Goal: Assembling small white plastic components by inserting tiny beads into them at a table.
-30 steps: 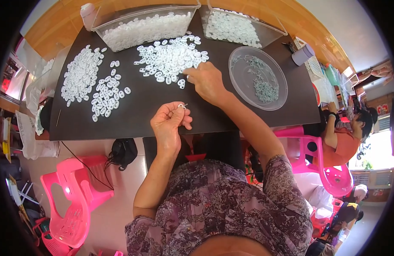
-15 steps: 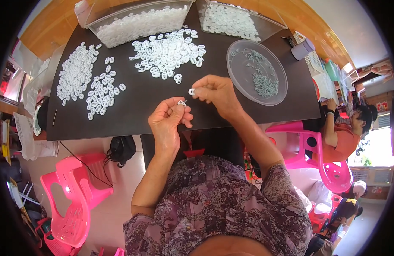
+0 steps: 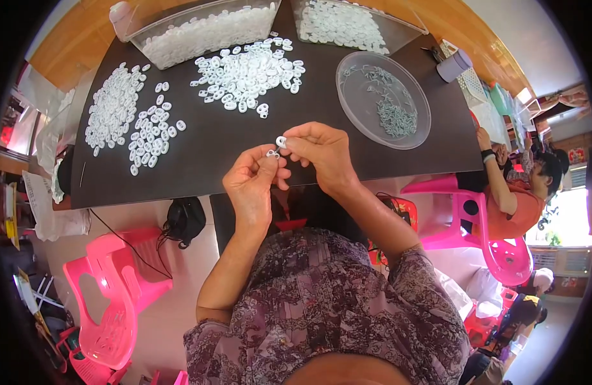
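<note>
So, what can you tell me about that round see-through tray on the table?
The round tray is shallow and clear, looks like plastic, and has a raised rim. It lies on the dark tabletop, to the right of and beyond the right hand. Inside are many small, slim grey-green pieces, perhaps screws: a dense heap toward the picture's lower right, and a looser scatter above it. No hand touches it.

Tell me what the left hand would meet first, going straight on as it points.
Probably the small white piece that the right hand pinches, just ahead of the left hand, though depth is unclear.
</note>
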Demonstrator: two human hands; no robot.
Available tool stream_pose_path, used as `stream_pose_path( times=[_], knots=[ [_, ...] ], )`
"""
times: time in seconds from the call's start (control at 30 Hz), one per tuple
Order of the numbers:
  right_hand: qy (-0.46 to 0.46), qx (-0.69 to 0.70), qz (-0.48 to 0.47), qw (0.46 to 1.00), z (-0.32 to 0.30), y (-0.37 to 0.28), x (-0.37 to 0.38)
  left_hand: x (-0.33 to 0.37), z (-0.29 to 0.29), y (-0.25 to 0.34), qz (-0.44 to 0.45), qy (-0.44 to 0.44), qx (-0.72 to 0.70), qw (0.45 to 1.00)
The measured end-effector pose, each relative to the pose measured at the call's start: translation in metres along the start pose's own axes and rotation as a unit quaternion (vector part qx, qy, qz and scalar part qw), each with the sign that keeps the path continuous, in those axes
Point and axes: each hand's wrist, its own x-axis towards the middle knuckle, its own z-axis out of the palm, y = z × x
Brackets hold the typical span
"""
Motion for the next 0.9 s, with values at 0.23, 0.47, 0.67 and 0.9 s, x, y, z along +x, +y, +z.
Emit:
stream_pose_path(
  times=[0.23,0.47,0.67,0.9],
  knots=[
    [0.024,-0.043,-0.020,0.999,0.007,0.001,-0.006,-0.001,0.000,0.001,-0.003,0.006,0.007,1.000],
    [0.035,-0.018,-0.049,0.998,0.015,0.003,-0.010,-0.002,0.001,0.002,0.003,0.014,0.022,1.000],
    [0.023,-0.010,-0.071,0.997,0.016,0.006,-0.012,-0.003,0.001,0.000,0.005,0.019,0.018,1.000],
    [0.007,-0.034,-0.092,0.995,0.016,0.011,-0.015,-0.002,0.002,-0.002,0.011,0.015,0.009,1.000]
  ],
)
